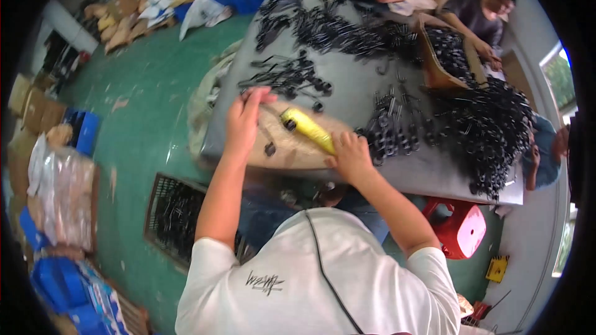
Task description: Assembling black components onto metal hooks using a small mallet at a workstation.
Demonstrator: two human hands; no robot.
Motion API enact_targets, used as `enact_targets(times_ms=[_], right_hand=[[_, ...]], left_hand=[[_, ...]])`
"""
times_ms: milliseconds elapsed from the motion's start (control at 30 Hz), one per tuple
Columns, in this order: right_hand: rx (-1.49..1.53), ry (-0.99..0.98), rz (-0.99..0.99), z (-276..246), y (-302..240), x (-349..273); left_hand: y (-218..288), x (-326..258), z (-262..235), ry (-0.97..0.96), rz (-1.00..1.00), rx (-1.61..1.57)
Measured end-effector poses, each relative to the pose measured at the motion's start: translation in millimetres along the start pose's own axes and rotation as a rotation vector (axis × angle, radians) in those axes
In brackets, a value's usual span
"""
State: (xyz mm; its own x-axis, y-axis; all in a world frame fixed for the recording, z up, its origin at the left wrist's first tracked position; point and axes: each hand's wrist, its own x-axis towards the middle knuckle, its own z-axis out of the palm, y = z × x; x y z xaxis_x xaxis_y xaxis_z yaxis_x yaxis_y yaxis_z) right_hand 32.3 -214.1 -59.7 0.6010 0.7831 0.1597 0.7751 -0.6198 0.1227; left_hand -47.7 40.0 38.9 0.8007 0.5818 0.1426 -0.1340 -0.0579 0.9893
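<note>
My right hand (351, 154) is closed around the near end of a shiny yellow cylinder (309, 130), which lies slanted over a brown cardboard sheet (288, 154) at the table's near edge. A round black knob (289, 125) shows at the cylinder's far end. My left hand (247, 115) is at the cardboard's left side, its fingers bent together over something dark that I cannot make out. Beside that hand, a thin black rod with a knobbed end (270, 148) lies on the cardboard. Just beyond my left fingers is a loose pile of black rods (288, 74).
Heaps of black parts (484, 130) cover the grey table's (347, 96) right side, around an open carton (437, 65). Other people sit at the far and right edges. A red stool (462, 229) stands below at right, a crate of black parts (177, 211) on the floor at left.
</note>
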Motion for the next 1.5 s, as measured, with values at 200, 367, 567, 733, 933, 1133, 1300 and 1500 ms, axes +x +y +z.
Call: enact_targets(times_ms=[200,367,567,733,933,1133,1300,1500], right_hand=[[0.292,-0.097,0.001,6,-3,25],[1.163,-0.485,0.313,-11,-10,-17],[2.211,-0.450,0.908,-23,-28,-62],[1.578,-0.159,0.475,-91,-43,-37],[0.952,0.409,0.083,-75,-57,2],[1.046,0.010,0.039,-9,-60,0],[1.399,-0.415,0.558,-65,-45,4],[1.123,0.241,0.242,-116,-41,-8]], left_hand=[[0,11,-13,-0.002,0.062,0.020],[-19,7,-19,-0.075,0.038,0.026],[-36,11,-22,-0.206,0.081,0.304],[-15,3,-27,-0.181,0.089,0.581],[-22,7,-30,-0.143,0.245,0.812],[-30,5,-26,-0.138,0.288,0.726],[-10,-13,-19,0.001,0.184,0.437],[-12,-39,-7,-0.013,0.145,0.351]])
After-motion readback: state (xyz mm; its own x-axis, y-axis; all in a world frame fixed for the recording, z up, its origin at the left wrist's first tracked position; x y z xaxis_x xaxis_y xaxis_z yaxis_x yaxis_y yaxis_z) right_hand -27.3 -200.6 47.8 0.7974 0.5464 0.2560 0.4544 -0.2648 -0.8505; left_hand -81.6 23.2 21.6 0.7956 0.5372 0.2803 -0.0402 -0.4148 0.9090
